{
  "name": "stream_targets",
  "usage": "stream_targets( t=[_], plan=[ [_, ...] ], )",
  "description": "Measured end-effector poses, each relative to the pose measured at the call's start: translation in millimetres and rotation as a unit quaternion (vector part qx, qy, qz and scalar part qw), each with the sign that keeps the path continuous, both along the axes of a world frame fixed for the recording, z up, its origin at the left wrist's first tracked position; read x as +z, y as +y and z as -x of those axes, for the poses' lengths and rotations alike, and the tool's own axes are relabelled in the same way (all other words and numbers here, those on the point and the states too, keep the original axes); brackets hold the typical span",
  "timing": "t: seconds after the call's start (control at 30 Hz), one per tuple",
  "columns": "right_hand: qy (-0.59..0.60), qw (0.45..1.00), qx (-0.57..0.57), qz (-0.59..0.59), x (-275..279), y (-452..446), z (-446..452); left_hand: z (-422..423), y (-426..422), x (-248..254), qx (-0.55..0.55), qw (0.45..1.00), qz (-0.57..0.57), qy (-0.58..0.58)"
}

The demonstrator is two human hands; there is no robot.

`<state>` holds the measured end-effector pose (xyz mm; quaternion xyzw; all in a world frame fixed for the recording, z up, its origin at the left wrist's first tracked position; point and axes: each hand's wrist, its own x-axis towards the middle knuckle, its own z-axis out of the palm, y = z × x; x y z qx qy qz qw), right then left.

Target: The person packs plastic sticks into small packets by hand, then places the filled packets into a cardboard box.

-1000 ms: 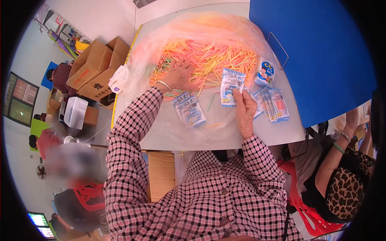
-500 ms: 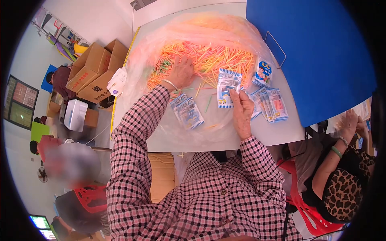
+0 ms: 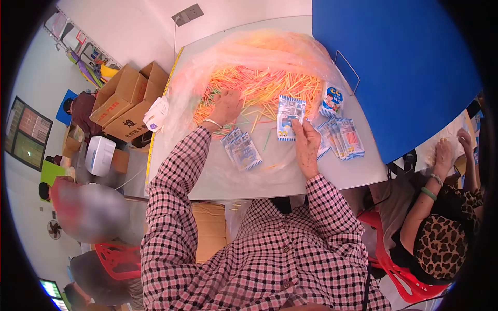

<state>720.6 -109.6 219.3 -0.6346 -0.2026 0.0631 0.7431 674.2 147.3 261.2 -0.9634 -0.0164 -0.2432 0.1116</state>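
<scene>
My right hand (image 3: 308, 142) pinches a blue-and-white printed packet (image 3: 290, 111) by its right edge and holds it upright above the table. My left hand (image 3: 226, 107) rests at the near left part of a heap of thin, pink, orange and yellow sticks (image 3: 270, 83). Its fingers curl down, and their tips and whatever they grip are hidden. The sticks lie in a large clear plastic bag (image 3: 244, 44). Two overlapping packets (image 3: 243, 150) lie between my arms. Right of my right hand, several fanned packets (image 3: 346, 139) show pink sticks inside.
A blue-and-white packet with a cartoon figure (image 3: 332, 100) lies beyond the fanned ones. A blue panel (image 3: 399, 72) with a wire handle borders the right side. Cardboard boxes (image 3: 122, 101) stand left of the table (image 3: 218, 184). At the right, a co-worker's hands (image 3: 444, 154) handle clear plastic.
My left hand has drawn back slightly toward the heap's near left edge, its fingers more curled. My right hand still holds the packet. The whole view has shifted slightly.
</scene>
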Motion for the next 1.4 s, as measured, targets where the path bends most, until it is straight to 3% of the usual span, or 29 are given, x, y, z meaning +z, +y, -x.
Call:
stream_targets(
  t=[0.07,0.1,0.13,0.17,0.2,0.23,0.27,0.33,0.37,0.47,0.77,1.17,1.27,1.4],
  plan=[
    [-0.015,1.000,0.003,0.020,4.5,0.2,0.0,9.4,-7.8,17.4,0.047,0.988,0.127,0.073],
    [-0.027,0.999,0.004,0.043,7.7,-0.2,-0.6,10.5,-5.2,20.8,0.048,0.989,0.125,0.069],
    [-0.039,0.997,0.005,0.068,17.4,-1.5,0.7,12.5,-1.3,23.4,0.011,0.960,0.259,0.106],
    [-0.041,0.997,0.005,0.068,26.7,-1.0,2.2,15.3,1.9,24.7,-0.026,0.910,0.388,0.141],
    [0.015,0.999,0.031,-0.008,36.6,2.1,3.8,17.8,3.6,23.8,-0.063,0.840,0.509,0.175],
    [0.070,0.992,0.057,-0.084,52.5,6.7,6.7,21.0,0.2,26.5,-0.063,0.840,0.510,0.175],
    [0.125,0.976,0.081,-0.159,61.8,11.8,6.7,24.1,-3.4,29.5,-0.052,0.773,0.603,0.191],
    [0.152,0.962,0.103,-0.200,67.0,24.9,-0.6,29.6,-11.5,35.3,-0.031,0.609,0.763,0.215],
    [0.179,0.945,0.125,-0.242,68.1,31.3,-3.9,31.0,-11.8,33.1,-0.030,0.608,0.764,0.214],
    [0.209,0.927,0.146,-0.276,60.2,36.6,-3.5,32.1,-8.1,22.1,-0.042,0.478,0.852,0.211],
    [0.228,0.924,0.161,-0.259,49.9,39.1,-5.7,37.0,-8.9,19.8,-0.040,0.458,0.866,0.198],
    [0.255,0.921,0.172,-0.239,54.0,56.7,-14.9,37.3,-58.1,29.1,-0.086,0.344,0.902,0.246],
    [0.276,0.917,0.190,-0.216,54.6,61.6,-9.1,32.1,-73.7,28.9,-0.132,0.283,0.909,0.276],
    [0.283,0.914,0.243,-0.160,51.2,62.0,-5.5,27.5,-71.3,10.8,-0.127,0.275,0.908,0.291]
  ],
)
